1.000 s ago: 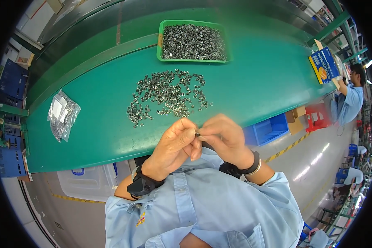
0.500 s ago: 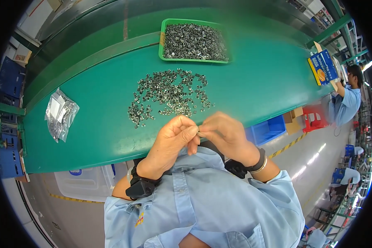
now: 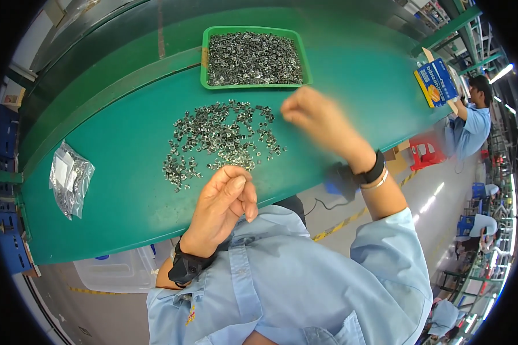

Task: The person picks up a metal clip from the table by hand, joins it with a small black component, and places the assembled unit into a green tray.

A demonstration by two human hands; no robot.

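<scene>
Above the table's (image 3: 126,190) near edge, L hand (image 3: 224,201) hangs curled, poss. pinching 1 clip, can't tell. Loose clips (image 3: 218,141) lie just ahead. R hand (image 3: 313,118), blurred, clenched, sits beside the tray (image 3: 204,57).

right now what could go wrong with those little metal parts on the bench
The right hand is blurred, raised above the green table near the green tray; whatever it pinches might drop short and scatter. The loose pile of metal parts reaches toward the table's near edge by the left hand, so a sleeve or wrist could sweep some off.
</scene>
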